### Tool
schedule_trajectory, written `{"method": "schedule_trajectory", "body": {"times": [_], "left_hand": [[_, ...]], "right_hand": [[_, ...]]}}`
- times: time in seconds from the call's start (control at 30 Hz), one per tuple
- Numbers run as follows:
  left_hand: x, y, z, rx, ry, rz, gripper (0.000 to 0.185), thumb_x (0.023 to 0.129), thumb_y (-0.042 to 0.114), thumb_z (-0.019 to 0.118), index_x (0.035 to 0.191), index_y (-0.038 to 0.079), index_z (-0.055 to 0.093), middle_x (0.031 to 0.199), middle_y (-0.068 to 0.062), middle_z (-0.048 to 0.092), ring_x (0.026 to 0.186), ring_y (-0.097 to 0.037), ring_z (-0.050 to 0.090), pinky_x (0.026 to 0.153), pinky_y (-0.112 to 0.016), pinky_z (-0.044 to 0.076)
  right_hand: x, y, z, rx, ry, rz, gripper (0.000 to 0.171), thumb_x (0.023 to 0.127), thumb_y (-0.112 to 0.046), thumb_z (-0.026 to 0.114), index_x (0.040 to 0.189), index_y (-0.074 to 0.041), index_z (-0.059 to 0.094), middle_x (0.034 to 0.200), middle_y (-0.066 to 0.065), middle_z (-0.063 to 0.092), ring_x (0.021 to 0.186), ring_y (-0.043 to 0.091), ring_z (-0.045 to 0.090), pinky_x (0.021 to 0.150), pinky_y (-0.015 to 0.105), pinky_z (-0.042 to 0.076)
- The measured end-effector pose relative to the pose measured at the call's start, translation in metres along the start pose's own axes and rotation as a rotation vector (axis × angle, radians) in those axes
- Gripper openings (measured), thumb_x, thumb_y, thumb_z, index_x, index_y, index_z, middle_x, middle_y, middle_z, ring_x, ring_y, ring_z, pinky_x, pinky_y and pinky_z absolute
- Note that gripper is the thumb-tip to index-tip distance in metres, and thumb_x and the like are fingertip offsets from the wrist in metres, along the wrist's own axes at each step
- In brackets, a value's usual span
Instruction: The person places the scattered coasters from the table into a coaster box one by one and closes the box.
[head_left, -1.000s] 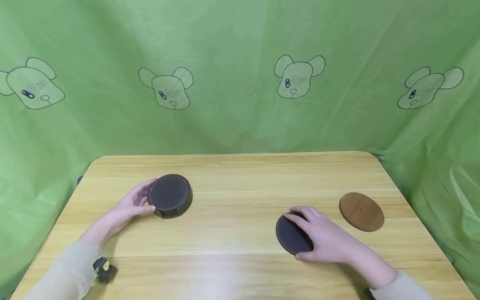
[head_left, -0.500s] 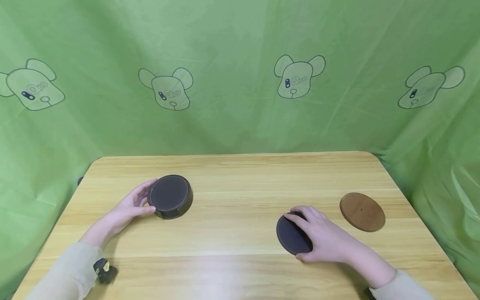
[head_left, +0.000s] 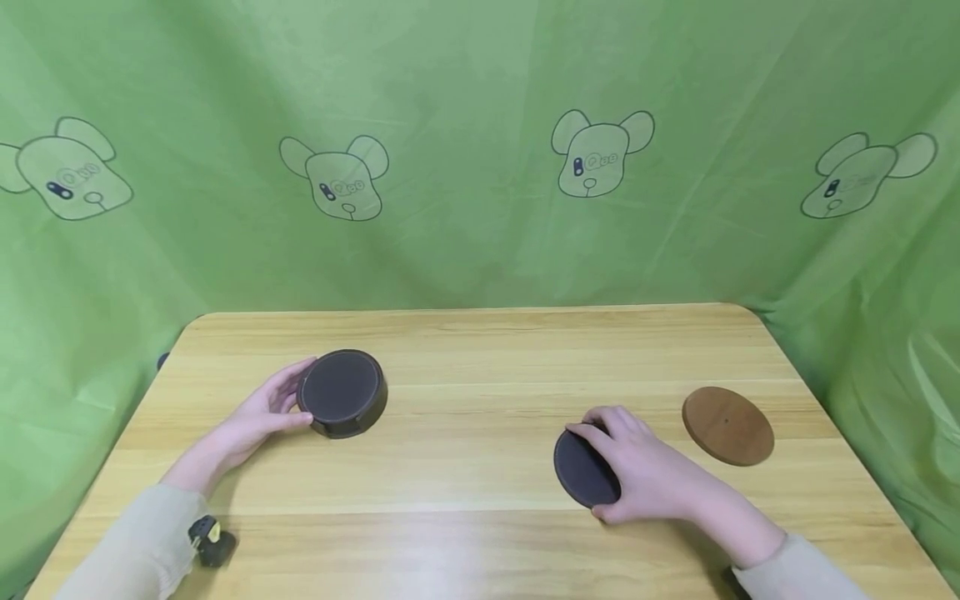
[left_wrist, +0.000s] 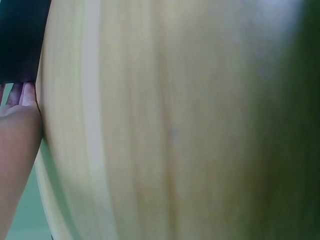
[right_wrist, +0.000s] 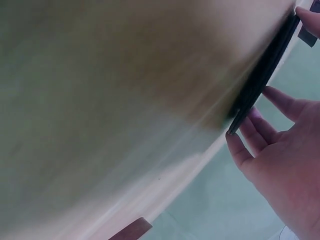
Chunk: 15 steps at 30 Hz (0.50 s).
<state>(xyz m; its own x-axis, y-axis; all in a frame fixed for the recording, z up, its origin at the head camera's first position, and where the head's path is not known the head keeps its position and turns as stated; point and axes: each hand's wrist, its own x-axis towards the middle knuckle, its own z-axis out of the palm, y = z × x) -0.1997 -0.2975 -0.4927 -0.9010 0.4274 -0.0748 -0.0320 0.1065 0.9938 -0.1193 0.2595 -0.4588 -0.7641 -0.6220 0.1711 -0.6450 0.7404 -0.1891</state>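
In the head view, a round black coaster holder [head_left: 342, 393] with a flat dark disc at its top stands on the left of the table. My left hand [head_left: 258, 417] holds its near-left side, thumb in front and fingers behind. Right of centre, my right hand [head_left: 648, 475] grips a round black leather-look coaster [head_left: 581, 471] by its edges, thumb at the near side and fingers at the far side. The palm hides its right part. The right wrist view shows that coaster [right_wrist: 265, 75] edge-on, low over the tabletop, with fingertips along its rim; whether it touches the wood I cannot tell.
A brown round wooden disc [head_left: 727, 426] with a small central dot lies to the right, beyond my right wrist. The light wood table [head_left: 465, 358] has rounded far corners. A green curtain [head_left: 465, 250] with printed mouse-like heads hangs behind it and along the sides.
My right hand has shifted very slightly left over the coaster, covering a little more of it. The left hand and the coaster holder look unchanged.
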Motion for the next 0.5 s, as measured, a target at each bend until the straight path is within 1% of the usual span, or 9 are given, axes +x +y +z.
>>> {"method": "schedule_trajectory", "body": {"times": [0.13,0.27,0.37,0.5], "left_hand": [[0.0,0.001,-0.001,0.004,-0.001,-0.001,0.091,0.094,-0.004,0.07,0.168,0.0,0.017,0.152,0.019,0.045,0.131,0.015,0.049,0.108,-0.003,0.038],[0.0,0.0,-0.001,-0.001,-0.005,0.005,0.091,0.093,-0.005,0.069,0.168,-0.001,0.017,0.153,0.019,0.044,0.132,0.015,0.049,0.109,-0.003,0.038],[0.0,0.0,-0.001,-0.001,-0.005,0.002,0.091,0.093,-0.005,0.069,0.168,-0.001,0.017,0.152,0.02,0.044,0.132,0.015,0.049,0.109,-0.003,0.038],[0.0,0.001,0.0,0.0,-0.004,-0.002,0.091,0.094,-0.004,0.07,0.168,0.0,0.017,0.148,0.024,0.045,0.131,0.015,0.049,0.108,-0.003,0.039]], "right_hand": [[0.003,0.002,-0.001,0.012,-0.019,0.022,0.101,0.055,-0.039,0.097,0.143,-0.007,0.061,0.133,0.013,0.056,0.119,0.029,0.055,0.093,0.055,0.054],[0.009,0.003,-0.003,0.029,-0.038,0.045,0.102,0.058,-0.039,0.097,0.146,-0.008,0.059,0.136,0.014,0.055,0.123,0.031,0.054,0.097,0.057,0.053],[0.015,0.004,-0.005,0.035,-0.033,0.035,0.101,0.058,-0.038,0.096,0.146,-0.007,0.058,0.137,0.015,0.055,0.123,0.032,0.053,0.097,0.059,0.052],[0.023,0.005,-0.005,0.025,-0.023,0.016,0.1,0.059,-0.038,0.096,0.147,-0.007,0.058,0.136,0.015,0.055,0.122,0.031,0.054,0.097,0.058,0.053]]}}
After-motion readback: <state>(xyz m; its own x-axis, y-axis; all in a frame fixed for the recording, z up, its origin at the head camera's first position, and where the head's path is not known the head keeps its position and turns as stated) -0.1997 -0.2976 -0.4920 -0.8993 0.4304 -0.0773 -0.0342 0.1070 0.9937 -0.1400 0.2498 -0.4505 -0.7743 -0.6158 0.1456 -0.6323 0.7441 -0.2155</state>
